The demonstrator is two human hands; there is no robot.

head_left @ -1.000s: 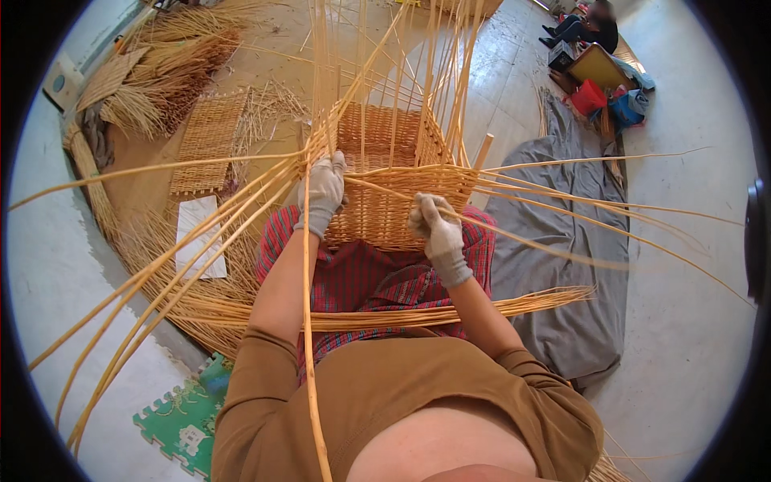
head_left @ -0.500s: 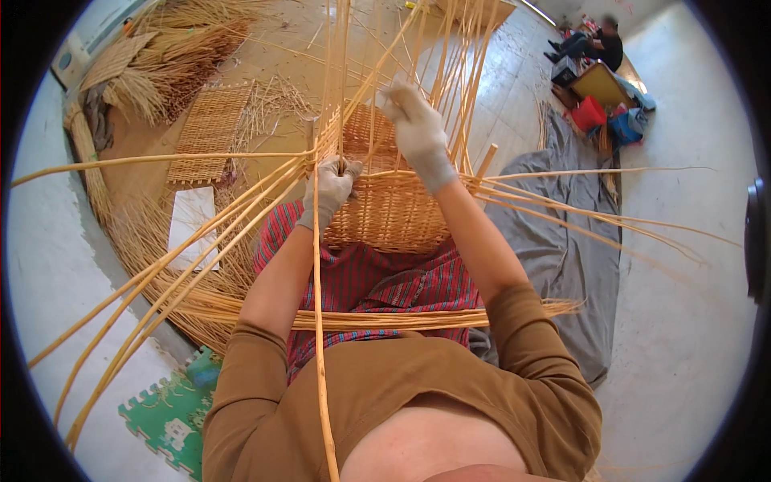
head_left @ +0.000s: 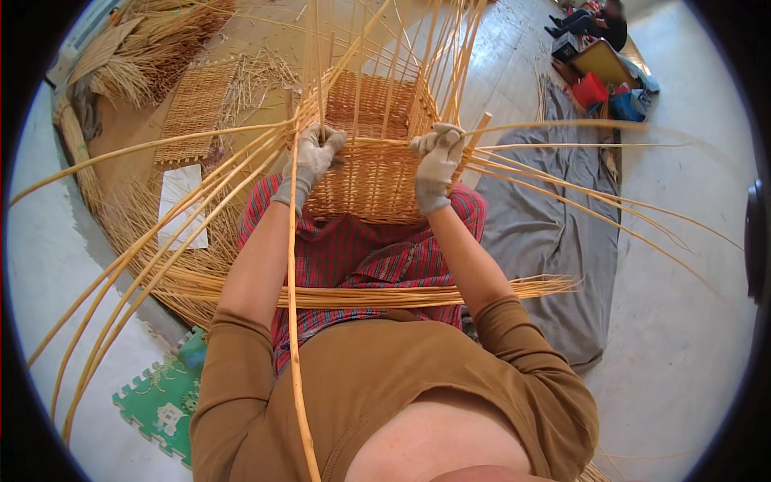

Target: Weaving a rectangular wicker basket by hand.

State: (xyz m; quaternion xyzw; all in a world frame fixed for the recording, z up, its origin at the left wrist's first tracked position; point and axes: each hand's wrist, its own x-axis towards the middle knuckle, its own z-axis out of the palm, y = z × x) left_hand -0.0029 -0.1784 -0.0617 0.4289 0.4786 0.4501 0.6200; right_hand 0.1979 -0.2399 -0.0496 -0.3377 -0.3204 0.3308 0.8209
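A woven wicker basket [head_left: 365, 186] with tall upright rods rests on my lap, its open top facing away from me. My left hand [head_left: 315, 154], in a pale glove, is closed on a willow rod at the basket's near left corner. Also gloved, my right hand [head_left: 436, 165] is at the near right corner, fingers curled around a willow rod [head_left: 514, 125] that bends out to the right. Its fingers partly hide the rod. Long loose rods [head_left: 181, 207] fan out to the left, and one long rod [head_left: 295, 321] runs down over my body.
A bundle of rods [head_left: 377, 298] lies across my lap. On the left floor are a woven panel [head_left: 197, 112], a white board [head_left: 183, 205] and heaped rods. A grey cloth [head_left: 546, 241] lies right; beyond it are a red container [head_left: 589, 90] and a seated person [head_left: 606, 28].
My right hand has come down from above the basket to its near right corner, and a rod now sweeps out rightward there. The left hand stays at the left corner.
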